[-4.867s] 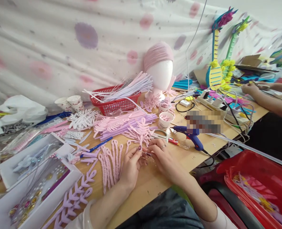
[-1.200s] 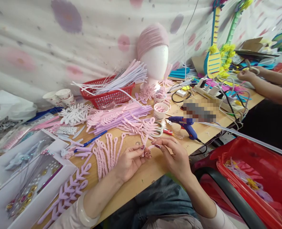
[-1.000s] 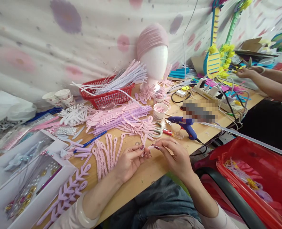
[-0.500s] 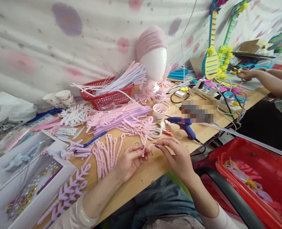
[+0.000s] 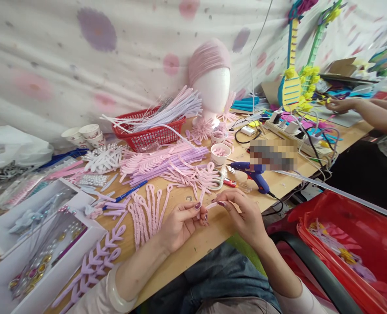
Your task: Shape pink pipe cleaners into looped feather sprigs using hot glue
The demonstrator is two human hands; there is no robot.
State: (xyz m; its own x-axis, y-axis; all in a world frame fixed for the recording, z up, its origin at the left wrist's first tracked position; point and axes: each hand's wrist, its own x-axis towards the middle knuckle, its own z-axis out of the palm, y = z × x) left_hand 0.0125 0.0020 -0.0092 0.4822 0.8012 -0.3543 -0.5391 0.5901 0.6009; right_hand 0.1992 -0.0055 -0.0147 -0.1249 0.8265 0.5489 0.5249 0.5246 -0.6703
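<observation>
Above the table's front edge, my left hand pinches a pale pink pipe cleaner between thumb and fingers, with one end pointing up. My right hand is closed on the other end of the piece, which stretches sideways between the two hands. Just left of my left hand lie several braided pink pipe cleaner strips with looped tops. Beyond my fingers are a pile of pink looped pieces and scissors partly under it. A blue glue gun lies beyond my right hand.
A red basket of pipe cleaners stands at the back, beside a foam head in a pink cap. White boxes of beads sit left. Cables and a power strip lie right. A co-worker's hand works far right.
The pink pipe cleaner between my hands now lies straighter toward my right hand. Both hands stay in nearly the same place; the view has shifted slightly.
</observation>
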